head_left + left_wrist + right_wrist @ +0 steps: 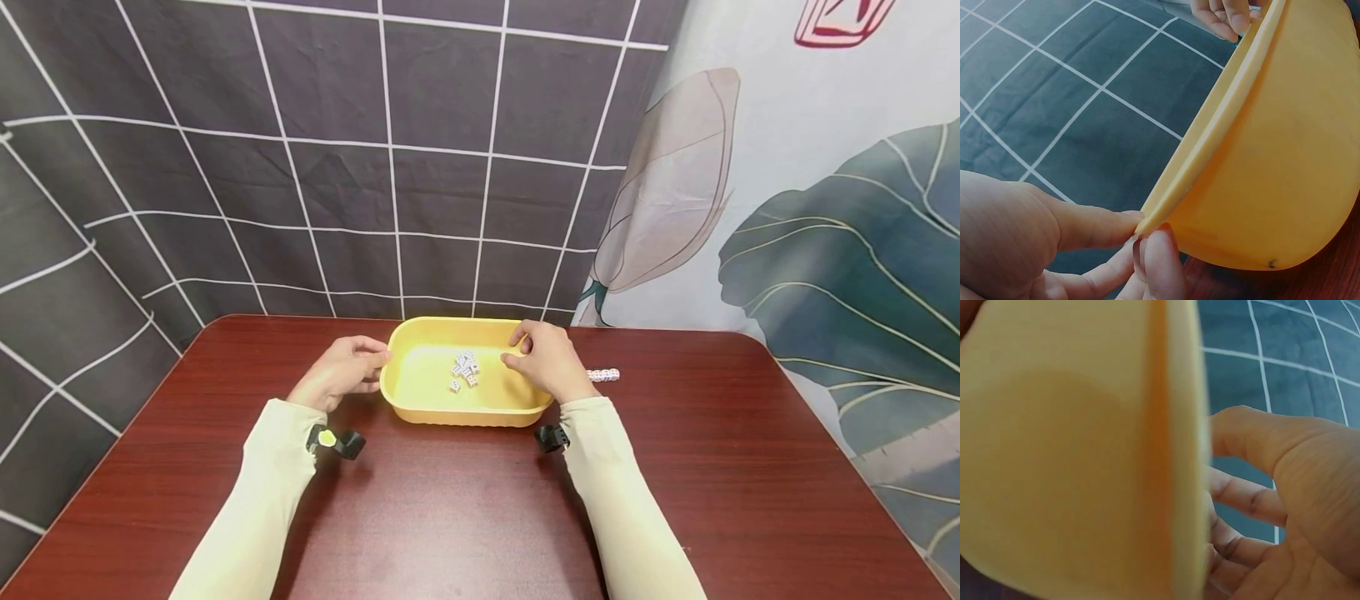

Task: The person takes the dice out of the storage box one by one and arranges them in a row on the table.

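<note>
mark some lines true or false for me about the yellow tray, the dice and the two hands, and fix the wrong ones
1. The left hand pinches the rim of the yellow tray. True.
2. Every die lies inside the tray. False: a row of dice lies on the table, to the right of the tray.
3. White dice lie grouped on the tray's floor. True.
4. The right hand is underneath the tray. False: the right hand is at the tray's right end, above its floor.
5. Both sleeves are black. False: the sleeves are a pale cream.
6. The table is reddish brown. True.
</note>
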`<state>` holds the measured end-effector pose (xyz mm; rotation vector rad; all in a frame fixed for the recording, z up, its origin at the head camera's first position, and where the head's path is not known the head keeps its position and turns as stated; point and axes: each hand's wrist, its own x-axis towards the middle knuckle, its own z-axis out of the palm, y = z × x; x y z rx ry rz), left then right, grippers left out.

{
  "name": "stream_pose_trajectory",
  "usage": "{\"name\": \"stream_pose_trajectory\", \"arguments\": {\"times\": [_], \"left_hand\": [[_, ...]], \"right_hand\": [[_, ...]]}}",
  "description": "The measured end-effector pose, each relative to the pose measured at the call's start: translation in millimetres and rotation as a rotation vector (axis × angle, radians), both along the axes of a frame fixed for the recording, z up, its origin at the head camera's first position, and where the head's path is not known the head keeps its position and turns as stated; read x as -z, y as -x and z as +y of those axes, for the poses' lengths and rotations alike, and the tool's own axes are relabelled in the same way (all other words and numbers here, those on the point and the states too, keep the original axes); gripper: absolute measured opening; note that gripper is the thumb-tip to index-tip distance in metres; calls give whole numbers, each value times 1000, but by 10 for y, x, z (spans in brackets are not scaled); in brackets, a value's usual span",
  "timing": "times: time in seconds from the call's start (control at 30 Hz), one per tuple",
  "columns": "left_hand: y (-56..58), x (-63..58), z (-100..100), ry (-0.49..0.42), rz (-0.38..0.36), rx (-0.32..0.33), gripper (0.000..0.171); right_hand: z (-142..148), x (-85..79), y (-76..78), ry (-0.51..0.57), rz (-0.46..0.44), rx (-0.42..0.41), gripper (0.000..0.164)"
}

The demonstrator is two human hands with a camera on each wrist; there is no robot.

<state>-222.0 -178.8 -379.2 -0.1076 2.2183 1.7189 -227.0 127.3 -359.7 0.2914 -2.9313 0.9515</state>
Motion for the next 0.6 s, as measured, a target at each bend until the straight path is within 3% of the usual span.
{"name": "stream_pose_trajectory", "arguments": {"times": [0.6], "left_hand": [[-7,-19,9,12,-6,-15,37]], "right_hand": [[-330,225,-18,-4,-52,-7,18]]}}
